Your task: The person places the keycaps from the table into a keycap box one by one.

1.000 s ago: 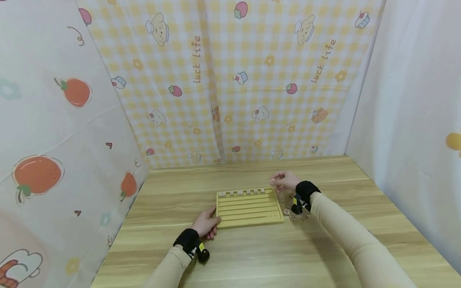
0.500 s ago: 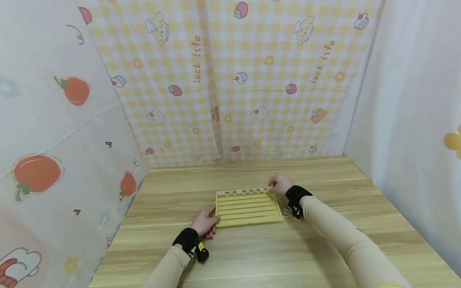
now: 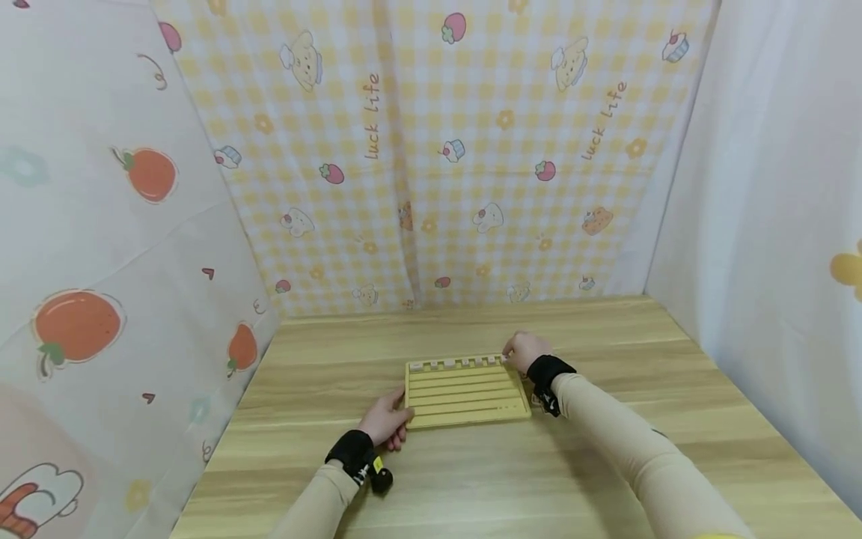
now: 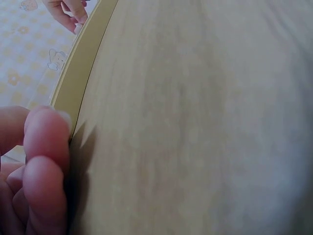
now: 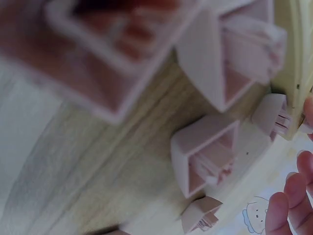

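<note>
A shallow yellow tray with ridges [image 3: 465, 398] lies on the wooden table. My left hand [image 3: 386, 419] grips its left edge, thumb over the rim; in the left wrist view the fingertips [image 4: 46, 139] press against the tray's side [image 4: 80, 63]. Along the far ridge stands a row of pale keycaps [image 3: 449, 364]. My right hand [image 3: 527, 350] pinches another small keycap [image 3: 504, 359] at the tray's far right corner, level with the end of that row. The right wrist view shows this keycap [image 5: 306, 127] only partly, at the fingertips beside the tray wall.
Several loose pinkish keycaps [image 5: 205, 154] lie upside down on the table [image 5: 122, 171] right of the tray, mostly hidden under my right wrist in the head view. A yellow checked cloth [image 3: 471, 187] hangs behind the table, with white patterned cloths [image 3: 761, 224] on the sides.
My right hand has moved left and down with its keycap, from above the tray's far right corner onto the end of the row. My left hand holds still.
</note>
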`<state>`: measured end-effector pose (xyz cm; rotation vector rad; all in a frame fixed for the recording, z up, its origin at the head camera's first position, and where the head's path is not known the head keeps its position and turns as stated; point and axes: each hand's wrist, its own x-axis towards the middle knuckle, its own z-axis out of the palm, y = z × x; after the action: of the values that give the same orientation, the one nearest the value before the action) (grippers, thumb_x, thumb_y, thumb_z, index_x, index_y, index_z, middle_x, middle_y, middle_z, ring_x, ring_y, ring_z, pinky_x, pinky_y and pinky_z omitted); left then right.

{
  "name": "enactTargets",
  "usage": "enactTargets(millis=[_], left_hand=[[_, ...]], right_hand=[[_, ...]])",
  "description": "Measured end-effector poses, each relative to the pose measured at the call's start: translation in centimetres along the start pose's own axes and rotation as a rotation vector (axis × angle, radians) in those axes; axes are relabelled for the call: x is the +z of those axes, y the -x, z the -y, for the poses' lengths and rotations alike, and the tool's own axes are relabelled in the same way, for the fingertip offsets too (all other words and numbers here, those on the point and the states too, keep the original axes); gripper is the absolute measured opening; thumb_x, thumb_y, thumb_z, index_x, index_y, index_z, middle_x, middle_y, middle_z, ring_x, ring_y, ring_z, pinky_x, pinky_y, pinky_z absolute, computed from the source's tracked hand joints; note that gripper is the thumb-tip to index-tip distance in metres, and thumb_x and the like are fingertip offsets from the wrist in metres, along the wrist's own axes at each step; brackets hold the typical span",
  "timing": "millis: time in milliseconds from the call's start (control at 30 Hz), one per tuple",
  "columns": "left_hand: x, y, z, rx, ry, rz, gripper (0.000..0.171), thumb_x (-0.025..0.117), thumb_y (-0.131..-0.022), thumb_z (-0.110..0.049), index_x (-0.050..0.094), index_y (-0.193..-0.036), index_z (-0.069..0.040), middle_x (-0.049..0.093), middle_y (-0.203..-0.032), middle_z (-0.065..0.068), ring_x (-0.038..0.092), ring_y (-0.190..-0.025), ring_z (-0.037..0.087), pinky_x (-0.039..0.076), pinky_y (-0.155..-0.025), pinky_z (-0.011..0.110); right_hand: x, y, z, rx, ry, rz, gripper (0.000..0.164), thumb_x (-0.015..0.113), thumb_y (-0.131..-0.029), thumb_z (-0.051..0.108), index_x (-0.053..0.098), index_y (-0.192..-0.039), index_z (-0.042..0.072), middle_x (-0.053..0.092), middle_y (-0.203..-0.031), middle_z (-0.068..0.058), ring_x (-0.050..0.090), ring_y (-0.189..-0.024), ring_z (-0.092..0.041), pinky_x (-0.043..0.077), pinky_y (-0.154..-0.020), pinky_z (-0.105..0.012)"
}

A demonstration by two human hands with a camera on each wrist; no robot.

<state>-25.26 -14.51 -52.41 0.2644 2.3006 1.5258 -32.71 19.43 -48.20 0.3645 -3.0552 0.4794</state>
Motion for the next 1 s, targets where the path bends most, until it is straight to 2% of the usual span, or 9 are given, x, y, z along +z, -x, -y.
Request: enactTargets(millis=[233,333,467,667,1000], left_hand=[[0.8,0.4,0.5,0.002,0.021,0.016,0.070,0.057,-0.097,-0.016,0.019,-0.153,0.001,0.055,-0.051,0.003,0.050,-0.035,0.010,0.044,-0.033,0.026],[1.0,0.6,0.5,0.009,0.026,0.029,0.070,0.057,-0.098,-0.015,0.018,-0.153,0.003,0.054,-0.050,0.002,0.050,-0.035,0.010,0.044,-0.033,0.026],[0.9,0.7,0.1,0.005,0.019,0.032,0.070,0.056,-0.098,-0.017,0.017,-0.153,0.001,0.054,-0.051,0.002,0.049,-0.035,0.010,0.044,-0.034,0.025],[0.7,0.3,-0.4,0.011,0.019,0.025,0.070,0.056,-0.098,-0.017,0.018,-0.154,0.000,0.055,-0.052,0.003,0.049,-0.036,0.010,0.043,-0.034,0.025],[1.0,0.2,0.1,0.004,0.021,0.030,0.070,0.057,-0.098,-0.018,0.018,-0.154,0.000,0.056,-0.052,0.003,0.050,-0.036,0.011,0.045,-0.034,0.027]], right_hand=[[0.6,1.6,-0.1,-0.028,0.016,-0.063,0.008,0.078,-0.081,0.013,0.079,-0.089,0.014,0.068,-0.092,-0.003,0.063,-0.075,-0.018,0.052,-0.062,-0.034],[0.5,2.0,0.0,-0.034,0.028,-0.058,0.008,0.077,-0.082,0.013,0.080,-0.089,0.014,0.068,-0.091,-0.002,0.062,-0.073,-0.015,0.052,-0.061,-0.032],[0.3,1.8,0.0,-0.001,0.023,-0.021,0.012,0.075,-0.084,0.013,0.079,-0.096,0.012,0.069,-0.095,-0.004,0.064,-0.077,-0.017,0.053,-0.067,-0.035],[-0.3,1.3,0.0,-0.016,0.086,-0.039,0.013,0.073,-0.085,0.013,0.078,-0.098,0.012,0.071,-0.096,-0.004,0.066,-0.080,-0.019,0.054,-0.068,-0.037],[-0.5,1.7,-0.4,-0.021,0.064,-0.007,0.014,0.077,-0.083,0.015,0.077,-0.097,0.012,0.070,-0.092,-0.002,0.065,-0.079,-0.019,0.054,-0.069,-0.038]])
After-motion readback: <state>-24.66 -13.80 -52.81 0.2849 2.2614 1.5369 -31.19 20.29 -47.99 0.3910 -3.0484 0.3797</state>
